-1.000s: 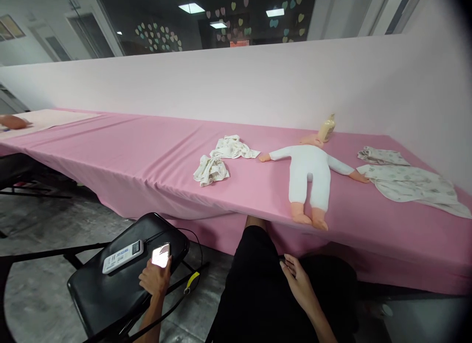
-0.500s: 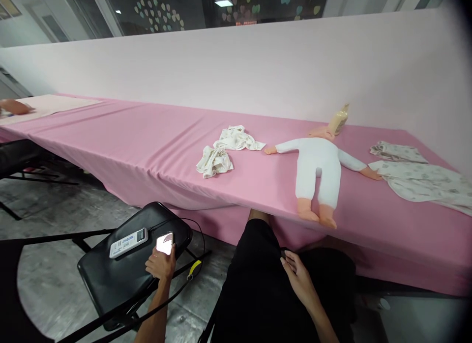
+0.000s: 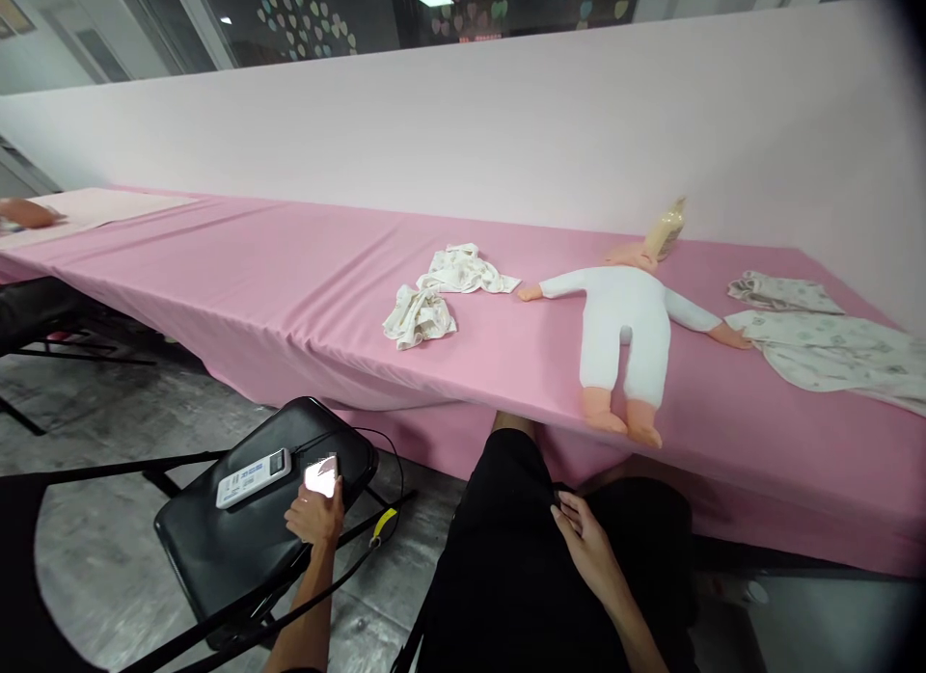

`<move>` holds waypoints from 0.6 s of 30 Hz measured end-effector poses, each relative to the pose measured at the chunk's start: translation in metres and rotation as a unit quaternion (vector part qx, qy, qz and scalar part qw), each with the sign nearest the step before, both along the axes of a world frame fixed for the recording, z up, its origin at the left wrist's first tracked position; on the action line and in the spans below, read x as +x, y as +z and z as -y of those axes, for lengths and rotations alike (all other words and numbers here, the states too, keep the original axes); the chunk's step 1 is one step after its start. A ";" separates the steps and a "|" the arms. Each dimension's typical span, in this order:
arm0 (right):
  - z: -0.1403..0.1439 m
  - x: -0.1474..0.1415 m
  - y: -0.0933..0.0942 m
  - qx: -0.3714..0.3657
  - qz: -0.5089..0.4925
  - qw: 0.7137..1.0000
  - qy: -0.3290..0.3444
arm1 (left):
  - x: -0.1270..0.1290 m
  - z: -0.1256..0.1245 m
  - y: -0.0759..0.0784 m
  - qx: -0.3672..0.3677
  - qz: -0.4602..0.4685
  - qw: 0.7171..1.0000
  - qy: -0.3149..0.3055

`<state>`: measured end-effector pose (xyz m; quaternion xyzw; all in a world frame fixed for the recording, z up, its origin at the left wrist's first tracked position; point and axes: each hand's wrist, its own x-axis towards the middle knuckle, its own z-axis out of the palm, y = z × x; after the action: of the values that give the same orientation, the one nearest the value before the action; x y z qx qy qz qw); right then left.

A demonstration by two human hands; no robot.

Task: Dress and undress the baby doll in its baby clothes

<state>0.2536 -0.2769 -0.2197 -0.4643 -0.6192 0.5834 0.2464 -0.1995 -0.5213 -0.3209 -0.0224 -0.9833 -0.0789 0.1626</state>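
Glowing phone [image 3: 320,476] on black chair [image 3: 217,548], left hand [image 3: 316,515] touching it

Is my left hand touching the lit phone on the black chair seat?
Touching. The head view shows the left hand with its fingers on the near edge of the lit phone, no gap between them.

Training room, long pink-draped table [image 3: 289,278], baby doll [image 3: 626,321], folding chair [image 3: 246,538], glass partition [image 3: 362,17]

Print on the white device [image 3: 254,476] is too small to read.
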 end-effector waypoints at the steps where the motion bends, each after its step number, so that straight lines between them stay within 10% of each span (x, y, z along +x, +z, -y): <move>1: 0.000 0.000 0.000 -0.001 -0.001 1.000 -0.003 | -0.003 0.000 -0.001 -0.004 -0.008 1.000 0.000; 12: 0.004 -0.002 -0.007 -0.010 0.010 1.000 0.005 | 0.029 -0.020 0.018 0.065 -0.032 0.997 -0.004; 18: -0.018 0.017 -0.009 -0.022 0.022 0.999 -0.038 | 0.124 -0.060 0.026 0.079 0.004 0.969 -0.234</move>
<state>0.2710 -0.2588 -0.2288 -0.5056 -0.5930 0.5770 0.2447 -0.0753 -0.4617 -0.2952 -0.2384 -0.9421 -0.1919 0.1373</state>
